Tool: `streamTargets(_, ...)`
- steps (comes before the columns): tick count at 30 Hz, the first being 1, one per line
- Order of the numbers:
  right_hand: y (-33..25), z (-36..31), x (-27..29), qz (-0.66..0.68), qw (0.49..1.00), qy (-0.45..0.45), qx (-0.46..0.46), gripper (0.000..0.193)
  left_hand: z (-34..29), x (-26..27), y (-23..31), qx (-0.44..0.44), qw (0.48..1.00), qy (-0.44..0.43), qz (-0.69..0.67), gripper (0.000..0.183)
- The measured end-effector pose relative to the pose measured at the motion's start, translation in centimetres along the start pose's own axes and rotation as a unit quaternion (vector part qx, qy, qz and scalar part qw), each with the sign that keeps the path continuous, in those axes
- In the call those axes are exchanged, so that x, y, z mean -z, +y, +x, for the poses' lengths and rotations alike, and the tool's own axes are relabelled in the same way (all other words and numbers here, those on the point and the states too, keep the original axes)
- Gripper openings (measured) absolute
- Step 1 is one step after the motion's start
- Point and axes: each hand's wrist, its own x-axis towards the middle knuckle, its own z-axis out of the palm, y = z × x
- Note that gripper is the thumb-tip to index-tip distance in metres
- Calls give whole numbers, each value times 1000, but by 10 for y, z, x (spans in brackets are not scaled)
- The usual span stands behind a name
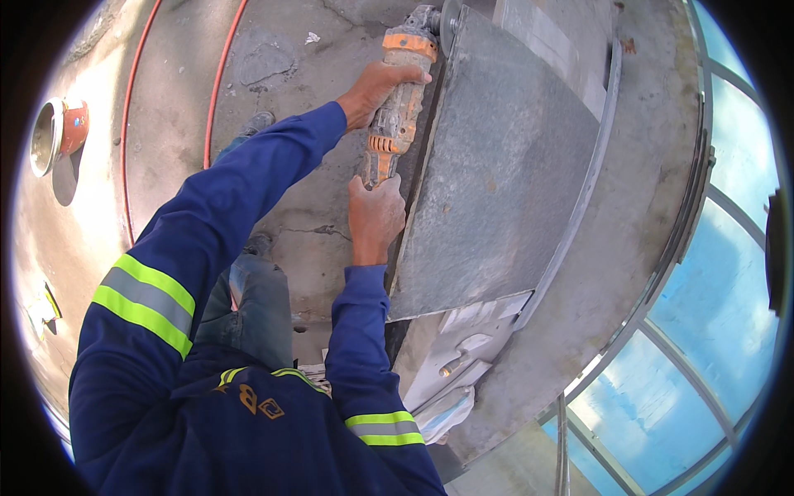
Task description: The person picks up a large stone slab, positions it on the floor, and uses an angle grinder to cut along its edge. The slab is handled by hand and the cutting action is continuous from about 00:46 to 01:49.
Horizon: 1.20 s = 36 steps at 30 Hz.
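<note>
A dusty orange-and-grey angle grinder (pixel 399 112) is held lengthwise along the left edge of a large grey stone slab (pixel 504 182). My left hand (pixel 376 93) is wrapped round the front of its body, behind the gear head. Behind it, my right hand (pixel 377 213) grips the narrow rear end. The cutting disc (pixel 449 26) stands at the slab's far left corner; whether it touches the stone I cannot tell. Both sleeves are dark blue with reflective bands.
Red hoses (pixel 217 83) run along the concrete floor (pixel 273 99) at left, near a reddish-brown bucket (pixel 73 128) on its side. A metal rail (pixel 571 219) borders the slab's right side. White pieces (pixel 463 355) lie at its near end. Blue panels (pixel 703 306) in a frame stand far right.
</note>
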Motion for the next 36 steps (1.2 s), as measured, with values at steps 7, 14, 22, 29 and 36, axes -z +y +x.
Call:
streamTargets(7, -2, -10, 8, 30, 998, -46, -42, 44, -13, 3, 1, -3, 1000, -6, 21, 40)
streamTargets(14, 1, -18, 6, 36, 998, -38, -32, 44, -17, 8, -4, -13, 999, -23, 30, 44)
streamTargets(22, 4, -12, 4, 29, 999, -32, -31, 44, -13, 6, -3, -3, 999, -16, 29, 45)
streamTargets(29, 3, -5, 3, 30, 999, -20, -25, 42, -4, 6, -4, -2, 999, -15, 33, 44)
streamTargets(36, 2, 1, 2, 16, 1000, -19, -11, 40, 5, 5, -4, 5, 999, -18, 26, 44)
